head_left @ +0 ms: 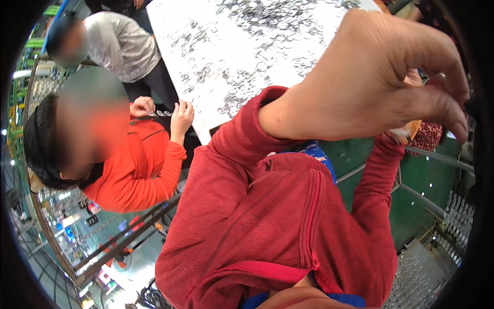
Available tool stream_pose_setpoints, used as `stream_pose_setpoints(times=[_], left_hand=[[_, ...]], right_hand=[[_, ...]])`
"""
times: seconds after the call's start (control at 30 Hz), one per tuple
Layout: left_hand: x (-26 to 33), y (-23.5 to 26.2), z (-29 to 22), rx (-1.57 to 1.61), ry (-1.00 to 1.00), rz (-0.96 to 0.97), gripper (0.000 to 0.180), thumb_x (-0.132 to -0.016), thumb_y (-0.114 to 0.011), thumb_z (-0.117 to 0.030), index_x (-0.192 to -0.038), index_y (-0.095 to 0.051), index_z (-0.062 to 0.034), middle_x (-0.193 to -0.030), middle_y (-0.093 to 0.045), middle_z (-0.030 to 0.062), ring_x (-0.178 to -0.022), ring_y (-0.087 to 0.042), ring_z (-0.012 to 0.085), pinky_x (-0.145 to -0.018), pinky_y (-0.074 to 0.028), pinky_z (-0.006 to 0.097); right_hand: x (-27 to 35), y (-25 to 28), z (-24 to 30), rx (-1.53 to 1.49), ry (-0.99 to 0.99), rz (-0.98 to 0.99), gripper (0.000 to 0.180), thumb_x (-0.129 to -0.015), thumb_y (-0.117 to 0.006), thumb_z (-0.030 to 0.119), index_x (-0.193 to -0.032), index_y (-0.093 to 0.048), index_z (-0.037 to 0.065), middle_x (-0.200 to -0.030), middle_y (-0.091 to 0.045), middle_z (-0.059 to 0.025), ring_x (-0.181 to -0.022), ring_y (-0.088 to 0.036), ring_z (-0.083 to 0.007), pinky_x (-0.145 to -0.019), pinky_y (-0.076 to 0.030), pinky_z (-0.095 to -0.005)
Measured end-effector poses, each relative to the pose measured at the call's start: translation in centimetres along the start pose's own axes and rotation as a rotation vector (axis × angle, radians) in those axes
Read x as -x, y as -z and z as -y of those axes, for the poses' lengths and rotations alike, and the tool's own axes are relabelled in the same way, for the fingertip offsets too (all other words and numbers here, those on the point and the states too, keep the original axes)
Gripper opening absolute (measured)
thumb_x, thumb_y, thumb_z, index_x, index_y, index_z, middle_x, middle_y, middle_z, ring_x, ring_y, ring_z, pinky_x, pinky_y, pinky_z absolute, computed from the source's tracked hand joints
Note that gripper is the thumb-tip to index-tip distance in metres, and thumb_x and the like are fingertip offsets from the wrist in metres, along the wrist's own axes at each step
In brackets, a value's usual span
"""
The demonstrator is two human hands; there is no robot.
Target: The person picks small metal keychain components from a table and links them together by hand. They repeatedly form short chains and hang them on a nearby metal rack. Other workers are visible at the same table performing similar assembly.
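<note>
My left hand point(375, 77) reaches up and across to the right from a red sleeve, large and close in view. Its fingers and thumb are curled toward each other at the right rim; what they pinch, if anything, I cannot make out. Beyond it, my right hand point(401, 133) shows only in part, its fingers mostly hidden behind the left. Something orange-brown point(415, 129) lies beside the right hand, too little visible to name. Left of my left hand stands a white table point(203, 116), strewn with many small dark and silvery pieces point(272, 51).
A person in orange point(136, 170) at the left holds a short strand of shiny pieces point(162, 113) by the table's edge. Another person in grey point(121, 46) stands farther back. Metal rails point(422, 198) cross the green floor at right, near hanging shiny strands point(455, 221).
</note>
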State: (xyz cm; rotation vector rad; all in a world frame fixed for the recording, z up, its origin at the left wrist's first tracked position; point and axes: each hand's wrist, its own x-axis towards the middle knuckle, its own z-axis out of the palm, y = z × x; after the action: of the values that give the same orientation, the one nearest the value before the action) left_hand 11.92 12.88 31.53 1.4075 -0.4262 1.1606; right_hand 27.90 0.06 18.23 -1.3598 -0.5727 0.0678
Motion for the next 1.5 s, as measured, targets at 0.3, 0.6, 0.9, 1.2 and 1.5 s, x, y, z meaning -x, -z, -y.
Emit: stream_pose_setpoints(times=[0.3,0.6,0.9,1.2,1.5], left_hand=[[4.8,-8.8,3.1,0.09,0.248,0.259,0.017,-0.071,-0.076,-0.012,-0.079,-0.064,-0.0041,-0.072,-0.065,0.0044,-0.066,-0.062,0.0161,-0.063,-0.049,0.027],[13.8,-17.1,8.6,-0.088,0.374,0.285,0.017,-0.076,-0.07,-0.019,-0.079,-0.059,-0.0071,-0.073,-0.06,0.0048,-0.07,-0.057,0.0242,-0.068,-0.042,0.036],[22.6,-14.5,13.1,-0.366,0.591,0.183,0.057,-0.072,-0.075,-0.022,-0.121,-0.052,-0.0039,-0.113,-0.058,0.0122,-0.1,-0.058,0.0248,-0.085,-0.046,0.034],[29.6,13.4,16.8,-1.429,0.822,-0.06,0.012,-0.078,-0.064,-0.013,-0.087,-0.071,-0.0083,-0.079,-0.065,0.0134,-0.075,-0.063,0.0303,-0.07,-0.049,0.038],[32.7,17.6,18.8,-1.672,0.768,0.493,0.009,-0.079,-0.062,-0.015,-0.084,-0.059,-0.0075,-0.093,-0.053,0.0087,-0.095,-0.051,0.0264,-0.077,-0.047,0.038]], right_hand=[[5.2,8.0,15.6,0.222,0.463,0.124,0.022,-0.075,-0.054,-0.019,-0.095,-0.059,-0.01,-0.093,-0.062,-0.0216,-0.083,-0.061,-0.0222,-0.069,-0.05,-0.0264],[8.2,17.2,10.1,0.219,0.129,0.128,0.022,-0.076,-0.057,-0.017,-0.094,-0.061,-0.006,-0.096,-0.061,-0.0169,-0.08,-0.059,-0.018,-0.068,-0.048,-0.0258],[11.3,23.0,2.1,-0.147,-0.256,-0.045,0.017,-0.082,-0.057,-0.01,-0.096,-0.06,-0.002,-0.094,-0.06,-0.0117,-0.078,-0.058,-0.015,-0.064,-0.046,-0.0238],[11.3,23.4,0.9,-0.124,-0.301,-0.068,0.016,-0.082,-0.057,-0.009,-0.097,-0.059,-0.003,-0.094,-0.061,-0.0122,-0.079,-0.06,-0.016,-0.064,-0.048,-0.0246],[10.4,20.5,1.3,-0.121,-0.309,-0.061,0.015,-0.08,-0.057,-0.012,-0.091,-0.06,-0.003,-0.09,-0.058,-0.012,-0.077,-0.058,-0.0171,-0.061,-0.047,-0.0254]])
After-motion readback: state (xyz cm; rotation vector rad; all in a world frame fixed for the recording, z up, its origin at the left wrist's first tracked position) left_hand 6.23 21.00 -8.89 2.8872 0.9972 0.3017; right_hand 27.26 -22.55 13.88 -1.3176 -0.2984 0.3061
